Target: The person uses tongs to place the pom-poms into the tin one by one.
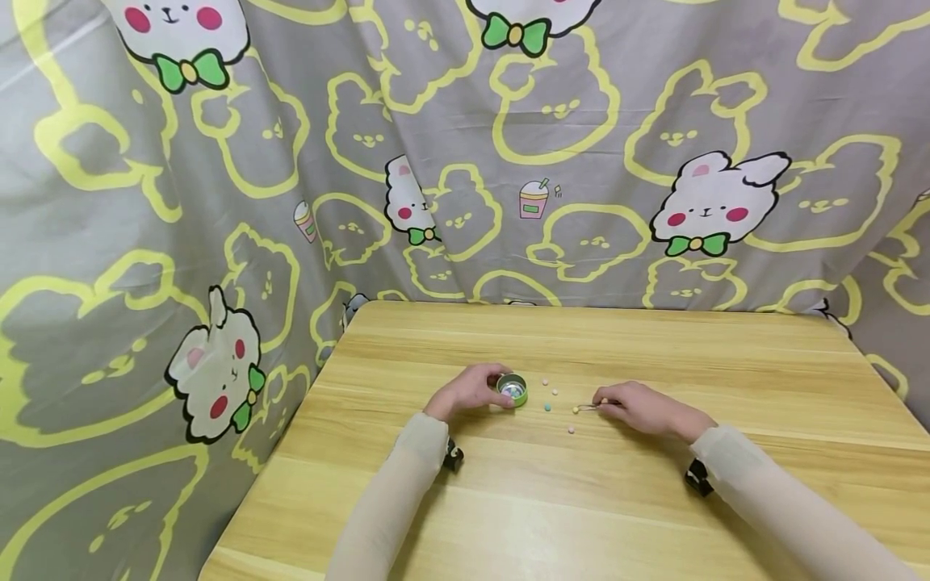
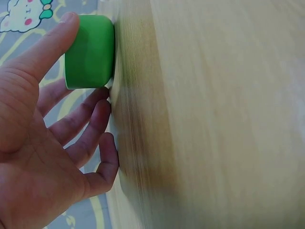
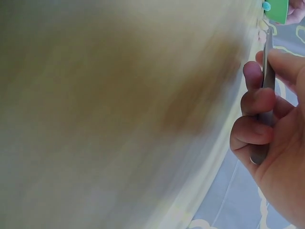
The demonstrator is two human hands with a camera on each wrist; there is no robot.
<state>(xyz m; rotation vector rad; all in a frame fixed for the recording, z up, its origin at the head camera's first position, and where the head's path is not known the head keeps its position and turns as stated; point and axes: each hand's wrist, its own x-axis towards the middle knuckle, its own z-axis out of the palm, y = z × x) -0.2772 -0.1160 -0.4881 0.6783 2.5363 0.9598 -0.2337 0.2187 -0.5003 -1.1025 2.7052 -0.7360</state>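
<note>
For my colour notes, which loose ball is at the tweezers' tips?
The yellow ball, the only yellow one, right by the tips of the tweezers; the teal ball and three pale pinkish balls lie farther off.

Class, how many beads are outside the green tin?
5, right of the tin: farthest pale bead, next pale bead, teal bead nearer, yellow bead at tips of tweezers, nearest pink bead. Others may be hidden.
</note>
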